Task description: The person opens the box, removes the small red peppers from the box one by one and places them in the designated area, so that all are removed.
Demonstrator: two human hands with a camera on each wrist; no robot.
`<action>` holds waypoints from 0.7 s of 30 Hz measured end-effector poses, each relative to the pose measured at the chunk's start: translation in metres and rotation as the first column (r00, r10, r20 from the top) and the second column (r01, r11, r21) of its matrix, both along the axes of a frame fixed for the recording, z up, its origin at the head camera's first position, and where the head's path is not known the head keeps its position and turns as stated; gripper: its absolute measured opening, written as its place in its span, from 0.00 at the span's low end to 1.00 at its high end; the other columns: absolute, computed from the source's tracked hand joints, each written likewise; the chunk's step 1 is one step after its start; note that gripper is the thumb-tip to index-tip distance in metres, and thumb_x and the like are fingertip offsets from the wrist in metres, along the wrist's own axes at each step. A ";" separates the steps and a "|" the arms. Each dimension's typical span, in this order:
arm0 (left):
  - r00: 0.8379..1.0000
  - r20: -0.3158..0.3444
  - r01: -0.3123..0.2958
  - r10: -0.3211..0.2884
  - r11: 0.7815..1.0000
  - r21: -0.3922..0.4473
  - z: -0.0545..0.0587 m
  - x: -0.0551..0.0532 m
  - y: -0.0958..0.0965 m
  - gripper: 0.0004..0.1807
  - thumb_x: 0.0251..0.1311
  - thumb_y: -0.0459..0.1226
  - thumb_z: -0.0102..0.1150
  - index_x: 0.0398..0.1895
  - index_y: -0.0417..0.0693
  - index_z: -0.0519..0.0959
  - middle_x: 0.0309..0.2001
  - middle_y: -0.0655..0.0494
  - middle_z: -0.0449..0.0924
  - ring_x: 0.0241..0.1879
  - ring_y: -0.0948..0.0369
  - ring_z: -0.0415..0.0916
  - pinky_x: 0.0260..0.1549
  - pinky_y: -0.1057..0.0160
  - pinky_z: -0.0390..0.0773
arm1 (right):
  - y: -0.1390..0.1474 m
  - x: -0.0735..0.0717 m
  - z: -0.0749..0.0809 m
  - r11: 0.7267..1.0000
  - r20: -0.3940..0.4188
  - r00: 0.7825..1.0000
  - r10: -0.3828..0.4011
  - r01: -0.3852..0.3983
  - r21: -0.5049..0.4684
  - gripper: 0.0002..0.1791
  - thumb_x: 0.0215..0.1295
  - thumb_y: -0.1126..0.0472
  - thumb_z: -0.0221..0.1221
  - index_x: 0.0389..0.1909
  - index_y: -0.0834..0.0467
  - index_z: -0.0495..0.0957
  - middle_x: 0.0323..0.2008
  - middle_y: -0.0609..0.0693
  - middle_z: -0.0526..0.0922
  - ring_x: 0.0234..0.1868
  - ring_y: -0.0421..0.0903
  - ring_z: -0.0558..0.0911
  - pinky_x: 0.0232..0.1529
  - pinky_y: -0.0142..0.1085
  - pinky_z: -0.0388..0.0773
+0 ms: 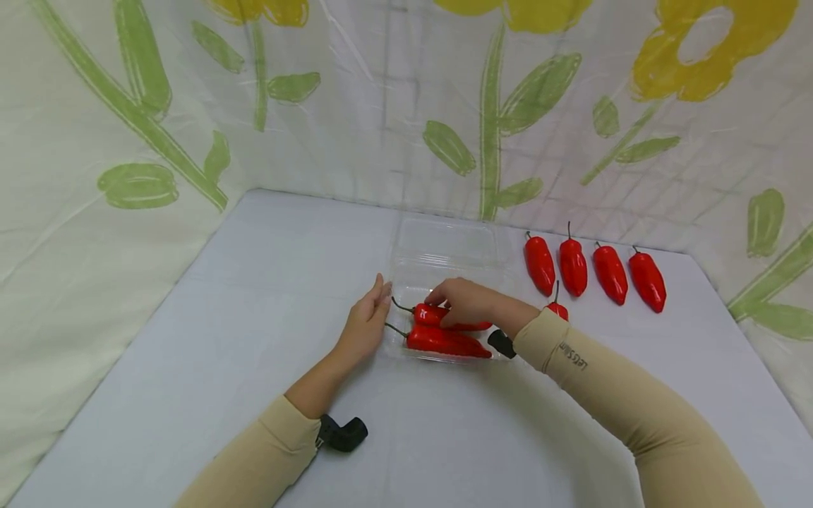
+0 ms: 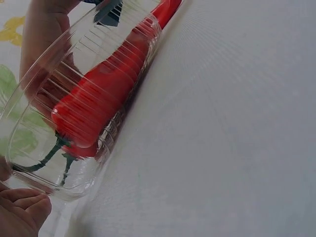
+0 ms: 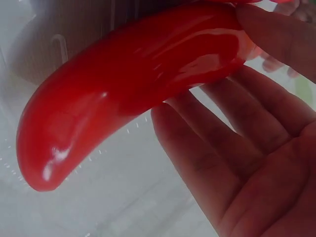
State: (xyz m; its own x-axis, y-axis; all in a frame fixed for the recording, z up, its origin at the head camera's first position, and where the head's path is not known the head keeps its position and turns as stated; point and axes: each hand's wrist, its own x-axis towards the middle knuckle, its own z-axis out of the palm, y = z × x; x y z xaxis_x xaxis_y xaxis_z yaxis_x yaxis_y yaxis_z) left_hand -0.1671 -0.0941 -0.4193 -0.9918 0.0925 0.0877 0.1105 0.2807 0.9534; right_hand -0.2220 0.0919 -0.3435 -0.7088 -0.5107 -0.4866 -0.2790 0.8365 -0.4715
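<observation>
A clear plastic clamshell box (image 1: 444,279) lies with its lid folded back. My left hand (image 1: 365,321) holds its left edge; in the left wrist view the fingers (image 2: 29,210) are at the box's corner. Inside, a red pepper (image 1: 447,342) lies along the near side, its green stem pointing left. Beside it, farther back, is a second red pepper (image 3: 133,84), gripped by my right hand (image 1: 464,303) between thumb and fingers. This hand covers part of that pepper in the head view.
Several red peppers (image 1: 573,268) stand in a row at the back right, stems away from me. Another red pepper (image 1: 557,309) is partly hidden behind the right forearm. A flower-printed curtain (image 1: 356,141) hangs behind the white table (image 1: 267,282).
</observation>
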 end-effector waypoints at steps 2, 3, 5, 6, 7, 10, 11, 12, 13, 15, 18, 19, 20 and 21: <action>1.000 -0.001 -0.002 0.002 1.000 -0.010 0.001 0.001 0.000 0.28 0.70 0.34 0.38 0.70 0.32 0.48 0.67 0.42 0.61 0.69 0.53 0.56 0.67 0.53 0.56 | -0.001 0.000 -0.002 1.000 -0.006 1.000 -0.011 0.011 0.010 0.25 0.56 0.67 0.62 0.58 0.58 0.74 0.53 0.56 0.79 0.52 0.50 0.77 0.53 0.41 0.78; 1.000 -0.001 -0.003 0.003 1.000 -0.012 0.001 0.001 0.000 0.28 0.70 0.34 0.38 0.70 0.33 0.48 0.67 0.42 0.61 0.69 0.53 0.56 0.67 0.53 0.56 | -0.002 0.000 -0.002 1.000 -0.007 1.000 -0.015 0.015 0.014 0.26 0.56 0.67 0.62 0.58 0.58 0.74 0.53 0.56 0.78 0.52 0.50 0.77 0.53 0.41 0.78; 1.000 -0.001 -0.003 0.003 1.000 -0.015 0.000 0.001 0.000 0.29 0.70 0.34 0.39 0.70 0.33 0.48 0.67 0.42 0.61 0.69 0.53 0.56 0.67 0.53 0.57 | -0.002 0.000 -0.004 1.000 -0.011 1.000 -0.021 0.022 0.019 0.27 0.55 0.67 0.63 0.59 0.58 0.73 0.53 0.55 0.78 0.51 0.50 0.76 0.53 0.41 0.78; 1.000 -0.001 -0.005 0.005 1.000 -0.020 0.000 0.001 0.001 0.29 0.70 0.34 0.39 0.70 0.33 0.48 0.67 0.43 0.62 0.69 0.53 0.56 0.67 0.53 0.57 | -0.001 0.000 -0.005 1.000 -0.014 1.000 -0.018 0.018 0.019 0.27 0.56 0.67 0.63 0.59 0.58 0.73 0.53 0.55 0.78 0.52 0.50 0.76 0.53 0.41 0.78; 1.000 -0.002 -0.007 0.006 1.000 -0.023 -0.001 0.000 0.001 0.29 0.70 0.34 0.39 0.70 0.33 0.49 0.67 0.43 0.62 0.69 0.53 0.57 0.67 0.53 0.57 | -0.001 0.000 -0.006 1.000 -0.017 1.000 -0.014 0.015 0.019 0.27 0.56 0.67 0.63 0.59 0.58 0.72 0.53 0.55 0.78 0.52 0.50 0.76 0.54 0.41 0.77; 1.000 -0.004 -0.009 0.009 1.000 -0.027 -0.001 0.000 0.001 0.29 0.70 0.33 0.39 0.70 0.33 0.49 0.67 0.42 0.62 0.69 0.52 0.57 0.67 0.53 0.57 | -0.001 -0.001 -0.009 1.000 -0.021 1.000 0.002 -0.002 0.018 0.28 0.56 0.66 0.62 0.60 0.59 0.71 0.54 0.56 0.77 0.53 0.50 0.75 0.55 0.42 0.77; 1.000 -0.005 -0.010 0.010 1.000 -0.027 -0.001 0.000 0.001 0.29 0.70 0.34 0.39 0.70 0.33 0.49 0.67 0.42 0.62 0.69 0.52 0.57 0.67 0.53 0.57 | -0.001 -0.001 -0.010 1.000 -0.024 1.000 0.005 -0.004 0.019 0.28 0.56 0.66 0.62 0.60 0.59 0.71 0.54 0.56 0.77 0.54 0.50 0.75 0.55 0.42 0.76; 1.000 -0.006 -0.010 0.010 1.000 -0.027 -0.001 0.000 0.001 0.29 0.70 0.34 0.39 0.70 0.33 0.49 0.67 0.42 0.62 0.69 0.52 0.57 0.67 0.53 0.57 | -0.001 -0.002 -0.011 1.000 -0.025 1.000 0.003 -0.003 0.020 0.28 0.56 0.66 0.63 0.60 0.58 0.71 0.54 0.56 0.77 0.54 0.50 0.75 0.55 0.42 0.76; 1.000 -0.008 -0.010 0.010 1.000 -0.028 -0.001 0.001 0.001 0.29 0.70 0.34 0.39 0.70 0.32 0.49 0.67 0.42 0.62 0.69 0.52 0.57 0.66 0.53 0.57 | -0.001 -0.002 -0.012 1.000 -0.026 1.000 0.001 -0.001 0.022 0.29 0.56 0.66 0.63 0.61 0.58 0.70 0.54 0.56 0.77 0.53 0.50 0.75 0.55 0.42 0.77; 1.000 -0.012 -0.011 0.011 1.000 -0.026 0.000 0.001 0.001 0.29 0.70 0.34 0.39 0.70 0.32 0.49 0.67 0.42 0.63 0.69 0.52 0.57 0.67 0.53 0.57 | -0.001 -0.003 -0.014 0.999 -0.015 1.000 -0.021 0.021 0.026 0.30 0.56 0.65 0.63 0.62 0.57 0.69 0.54 0.56 0.77 0.53 0.50 0.75 0.54 0.42 0.77; 1.000 -0.015 -0.013 0.012 1.000 -0.025 0.000 0.001 0.001 0.29 0.70 0.34 0.39 0.70 0.32 0.49 0.66 0.42 0.63 0.69 0.53 0.57 0.67 0.53 0.56 | -0.002 -0.006 -0.017 0.998 -0.004 0.999 -0.041 0.041 0.037 0.32 0.55 0.65 0.64 0.63 0.55 0.68 0.54 0.55 0.76 0.52 0.50 0.74 0.52 0.41 0.79; 1.000 -0.015 -0.014 0.014 1.000 -0.023 0.000 0.001 0.001 0.29 0.70 0.34 0.39 0.70 0.32 0.49 0.66 0.42 0.63 0.69 0.53 0.57 0.67 0.53 0.56 | -0.002 -0.007 -0.018 0.998 -0.002 0.999 -0.045 0.045 0.042 0.33 0.55 0.64 0.64 0.64 0.54 0.68 0.54 0.54 0.76 0.52 0.50 0.74 0.51 0.40 0.79; 1.000 -0.015 -0.015 0.015 1.000 -0.022 0.000 0.001 0.001 0.29 0.70 0.34 0.39 0.70 0.32 0.49 0.66 0.42 0.63 0.69 0.53 0.57 0.68 0.53 0.56 | -0.002 -0.007 -0.019 0.998 0.000 0.999 -0.049 0.049 0.043 0.34 0.55 0.64 0.64 0.64 0.53 0.67 0.55 0.54 0.76 0.52 0.50 0.74 0.51 0.40 0.79; 1.000 -0.015 -0.016 0.016 1.000 -0.022 0.000 0.001 0.001 0.29 0.70 0.33 0.39 0.70 0.32 0.49 0.66 0.42 0.63 0.69 0.53 0.57 0.68 0.53 0.56 | -0.002 -0.008 -0.019 0.998 -0.004 0.999 -0.042 0.042 0.046 0.34 0.55 0.64 0.64 0.65 0.52 0.67 0.55 0.54 0.76 0.52 0.50 0.73 0.51 0.40 0.79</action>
State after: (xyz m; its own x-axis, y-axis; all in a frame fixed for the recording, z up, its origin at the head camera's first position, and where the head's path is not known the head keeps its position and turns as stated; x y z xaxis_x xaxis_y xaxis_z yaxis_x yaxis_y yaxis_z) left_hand -0.1664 -0.0931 -0.4191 -0.9918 0.0786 0.1010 0.1204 0.3040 0.9450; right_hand -0.2297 0.0896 -0.3626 -0.7307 -0.4575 -0.5067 -0.2448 0.8684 -0.4312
